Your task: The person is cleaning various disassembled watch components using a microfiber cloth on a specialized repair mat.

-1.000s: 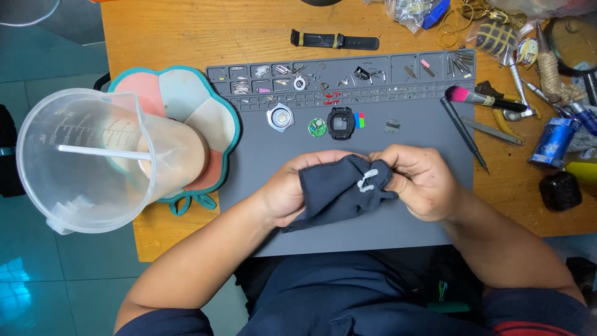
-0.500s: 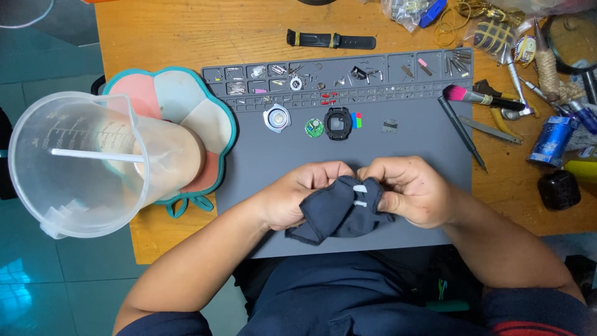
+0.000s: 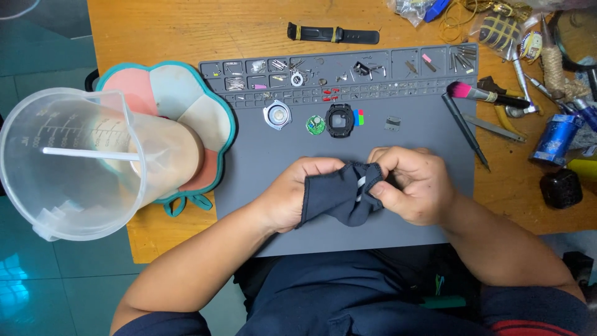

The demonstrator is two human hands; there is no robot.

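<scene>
Both hands are closed on a dark navy cloth (image 3: 336,196) with white stripes, held over the near middle of a grey work mat (image 3: 261,186). My left hand (image 3: 292,196) grips its left side. My right hand (image 3: 413,186) pinches the cloth's right end; whatever lies inside the folds is hidden. Beyond the hands on the mat lie a round silver case back (image 3: 277,116), a small green circuit disc (image 3: 316,124) and a black watch case (image 3: 340,121).
A clear plastic measuring jug (image 3: 81,162) with a white straw stands at left on a flower-shaped pad (image 3: 180,93). A black watch strap (image 3: 333,33) lies on the wooden table. A pink-tipped brush (image 3: 482,94), tweezers, a blue can (image 3: 555,138) and clutter fill the right side.
Both hands have kept working the cloth, shifting it slightly toward me. The white part seen between my fingers earlier is now covered by the cloth.
</scene>
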